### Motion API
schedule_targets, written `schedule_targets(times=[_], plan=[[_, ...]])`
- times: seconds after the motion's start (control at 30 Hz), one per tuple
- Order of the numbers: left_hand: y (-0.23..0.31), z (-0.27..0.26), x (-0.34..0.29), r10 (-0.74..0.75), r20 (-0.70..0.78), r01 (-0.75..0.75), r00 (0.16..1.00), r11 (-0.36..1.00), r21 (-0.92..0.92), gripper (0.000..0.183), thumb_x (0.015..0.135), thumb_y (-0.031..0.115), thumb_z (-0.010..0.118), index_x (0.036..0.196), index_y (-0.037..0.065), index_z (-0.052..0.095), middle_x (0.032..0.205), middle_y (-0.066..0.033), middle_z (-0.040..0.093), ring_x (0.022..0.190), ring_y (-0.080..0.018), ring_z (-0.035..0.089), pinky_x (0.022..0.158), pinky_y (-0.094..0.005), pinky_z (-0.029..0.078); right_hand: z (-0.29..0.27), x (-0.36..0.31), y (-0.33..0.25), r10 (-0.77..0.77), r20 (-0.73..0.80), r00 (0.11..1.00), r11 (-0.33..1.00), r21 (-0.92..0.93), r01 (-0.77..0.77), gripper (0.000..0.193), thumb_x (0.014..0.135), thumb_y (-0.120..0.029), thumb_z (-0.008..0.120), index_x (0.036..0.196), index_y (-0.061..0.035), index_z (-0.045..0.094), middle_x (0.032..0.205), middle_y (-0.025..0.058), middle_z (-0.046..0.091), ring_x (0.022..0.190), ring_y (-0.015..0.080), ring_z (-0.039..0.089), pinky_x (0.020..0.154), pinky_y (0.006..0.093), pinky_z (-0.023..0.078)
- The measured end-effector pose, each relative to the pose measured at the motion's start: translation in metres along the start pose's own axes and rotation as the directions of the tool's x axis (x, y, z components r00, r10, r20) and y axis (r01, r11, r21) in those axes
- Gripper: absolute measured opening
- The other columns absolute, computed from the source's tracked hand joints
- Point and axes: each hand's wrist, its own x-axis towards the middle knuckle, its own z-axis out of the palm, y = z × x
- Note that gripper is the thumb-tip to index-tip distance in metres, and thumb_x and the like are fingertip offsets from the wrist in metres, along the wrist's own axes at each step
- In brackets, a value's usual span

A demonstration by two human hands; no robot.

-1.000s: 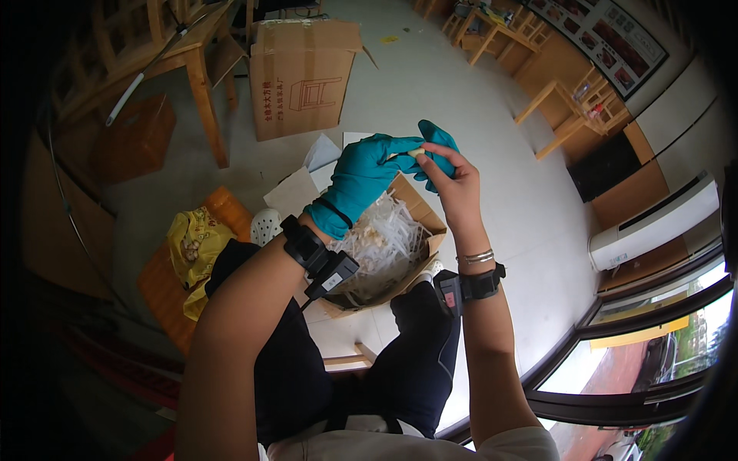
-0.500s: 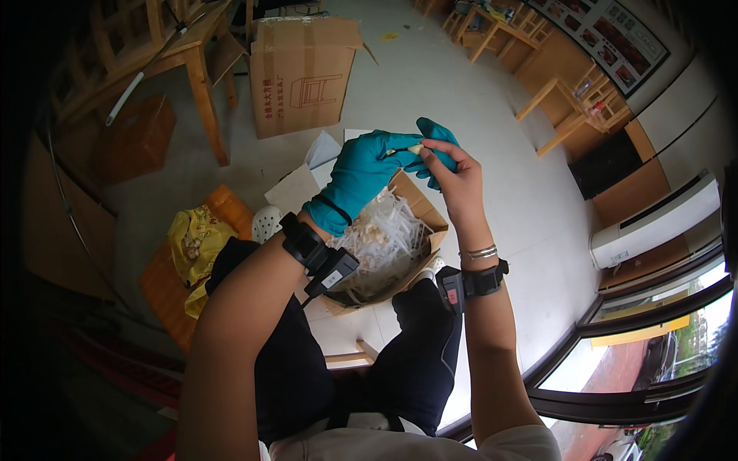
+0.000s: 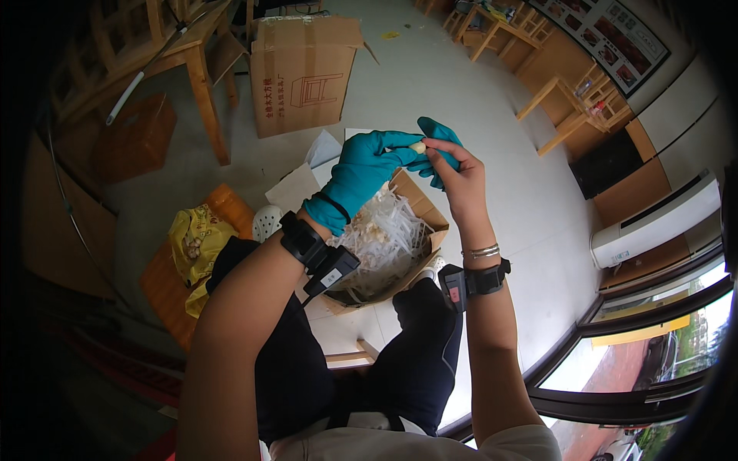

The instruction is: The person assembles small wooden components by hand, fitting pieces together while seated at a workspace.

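Note:
My left hand [image 3: 365, 165], in a teal rubber glove, pinches a small pale garlic clove [image 3: 417, 147] between thumb and fingertips. The bare thumb and forefinger of my right hand [image 3: 460, 175] close on the clove's other end. Teal glove material [image 3: 438, 138] shows just beyond these fingers; which hand it belongs to is unclear. Both hands are raised over an open cardboard box [image 3: 430, 211] holding a heap of whitish strips [image 3: 384, 238] with some pale bits among them. Black devices are strapped to both wrists.
To the left, a yellow plastic bag [image 3: 201, 238] with garlic bulbs rests on an orange crate-like surface [image 3: 165, 296]. A tall cardboard carton [image 3: 300, 77] stands ahead, beside a wooden table [image 3: 201, 92]. A white air conditioner [image 3: 653, 219] is at the right.
The clove shows more fully between the fingertips, its pale side turned outward. My right hand has shifted slightly right and down; my left hand has barely moved.

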Motion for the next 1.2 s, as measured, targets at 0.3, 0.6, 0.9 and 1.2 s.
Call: schedule_targets(times=[0.3,0.6,0.9,1.2], plan=[[0.012,-0.006,-0.003,-0.265,-0.05,0.256,0.963,0.957,-0.139,0.019,0.088,0.017,0.061,0.104,0.009,0.067,0.096,-0.0025,0.067,0.073,-0.0068,0.055,0.066,-0.0195,0.045,-0.003,0.004,0.011,-0.071,-0.098,0.993,0.989,-0.135,0.058,0.014,0.087,-0.006,0.06,0.099,-0.004,0.067,0.081,-0.0005,0.062,0.072,0.0052,0.056,0.064,0.0194,0.045],[0.012,-0.008,-0.009,-0.378,-0.028,0.377,0.925,0.925,-0.041,0.031,0.093,0.026,0.047,0.111,0.005,0.061,0.089,-0.0011,0.062,0.066,-0.0088,0.045,0.061,-0.0223,0.04,0.013,0.007,0.013,-0.189,0.016,0.982,0.964,-0.19,0.189,0.02,0.083,-0.012,0.067,0.103,-0.0053,0.066,0.086,0.0007,0.065,0.064,0.0033,0.051,0.058,0.0184,0.041],[0.005,-0.011,-0.01,-0.399,0.051,0.398,0.915,0.917,0.032,0.034,0.092,0.032,0.047,0.108,0.006,0.061,0.091,-0.002,0.061,0.068,-0.0105,0.046,0.066,-0.0239,0.042,0.016,0.009,0.038,-0.021,0.032,0.999,0.995,-0.099,0.024,0.022,0.086,-0.016,0.065,0.105,-0.0069,0.067,0.087,-0.0023,0.064,0.062,0.0024,0.045,0.055,0.018,0.038],[-0.001,-0.015,-0.014,-0.495,0.075,0.5,0.866,0.855,-0.134,0.036,0.094,0.035,0.044,0.108,0.006,0.06,0.089,-0.0001,0.063,0.068,-0.0079,0.044,0.063,-0.0208,0.04,0.012,0.007,0.035,0.079,0.111,0.991,0.994,0.072,-0.088,0.022,0.088,-0.016,0.061,0.109,-0.0081,0.065,0.09,-0.0011,0.064,0.068,0.0024,0.049,0.059,0.0173,0.04]])
